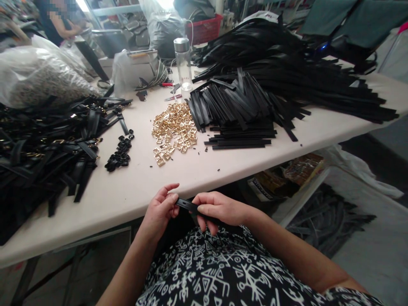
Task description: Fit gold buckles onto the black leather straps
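Observation:
A short black strap (pixel 185 205) with a small slot in it is stretched between my two hands, just off the table's front edge. My left hand (pixel 163 205) pinches its left end between thumb and fingers. Further right, my right hand (pixel 219 208) grips the other end, which its fingers partly hide. Beyond my hands on the table lie a heap of gold-coloured buckles (pixel 177 127) and a small pile of black loops (pixel 119 151). Short black strips (pixel 240 142) are stacked to the right of the buckles.
Straps with buckles fitted (pixel 63 144) cover the left of the pale table (pixel 143 182). Long black strips (pixel 287 63) are heaped at the back right. A glass bottle (pixel 184 63), snips (pixel 173 97) and a stuffed plastic bag (pixel 44 72) stand or lie behind. A person (pixel 62 23) is at the far left.

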Tool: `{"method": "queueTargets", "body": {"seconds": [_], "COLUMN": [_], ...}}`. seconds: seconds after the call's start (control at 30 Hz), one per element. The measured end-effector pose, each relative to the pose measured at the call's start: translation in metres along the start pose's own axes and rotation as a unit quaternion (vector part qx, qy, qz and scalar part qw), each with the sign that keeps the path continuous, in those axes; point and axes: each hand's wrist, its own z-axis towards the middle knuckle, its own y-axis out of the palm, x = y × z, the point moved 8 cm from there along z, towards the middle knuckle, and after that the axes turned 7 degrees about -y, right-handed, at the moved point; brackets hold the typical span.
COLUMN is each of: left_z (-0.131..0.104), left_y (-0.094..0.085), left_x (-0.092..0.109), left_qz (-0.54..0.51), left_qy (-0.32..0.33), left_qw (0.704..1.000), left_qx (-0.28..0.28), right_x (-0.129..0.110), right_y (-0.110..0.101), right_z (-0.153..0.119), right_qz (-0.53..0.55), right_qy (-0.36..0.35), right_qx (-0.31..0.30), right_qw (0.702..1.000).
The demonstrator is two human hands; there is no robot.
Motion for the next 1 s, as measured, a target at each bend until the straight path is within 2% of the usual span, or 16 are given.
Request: {"method": "queueTargets", "body": {"seconds": [0.13, 0.23, 0.3, 0.4, 0.43, 0.5, 0.57, 0.7, 0.87, 1.0], "left_z": [0.0, 0.001, 0.002, 0.004, 0.005, 0.007, 0.008, 0.009, 0.008, 0.008], "left_y": [0.0, 0.0, 0.0, 0.001, 0.002, 0.003, 0.006, 0.013, 0.022, 0.025], "left_x": [-0.004, -0.005, -0.006, -0.007, -0.008, -0.009, -0.009, -0.006, -0.001, 0.003], "left_qz": [0.002, 0.04, 0.067, 0.064, 0.054, 0.034, 0.026, 0.048, 0.063, 0.058], "left_qy": [0.005, 0.024, 0.028, 0.014, 0.008, -0.003, 0.001, 0.031, 0.052, 0.058], "left_qw": [1.0, 0.999, 0.997, 0.998, 0.998, 0.999, 0.999, 0.998, 0.996, 0.996], "left_qx": [-0.006, -0.005, -0.006, -0.01, -0.012, -0.016, -0.019, -0.027, -0.031, -0.031], "right_x": [-0.002, -0.005, -0.013, -0.027, -0.029, -0.031, -0.033, -0.029, -0.026, -0.024], "right_y": [-0.001, -0.007, -0.015, -0.023, -0.024, -0.028, -0.03, -0.03, -0.036, -0.041], "right_z": [0.001, 0.0, -0.003, -0.009, -0.01, -0.011, -0.011, -0.007, -0.005, -0.004], "right_qz": [-0.032, -0.13, -0.276, -0.471, -0.502, -0.522, -0.516, -0.461, -0.397, -0.403], "right_qy": [-0.004, -0.013, -0.044, -0.102, -0.115, -0.136, -0.157, -0.177, -0.197, -0.209], "right_qx": [0.015, 0.058, 0.109, 0.174, 0.186, 0.202, 0.215, 0.222, 0.266, 0.28], "right_qw": [0.999, 0.99, 0.954, 0.859, 0.837, 0.817, 0.814, 0.84, 0.856, 0.846]}}
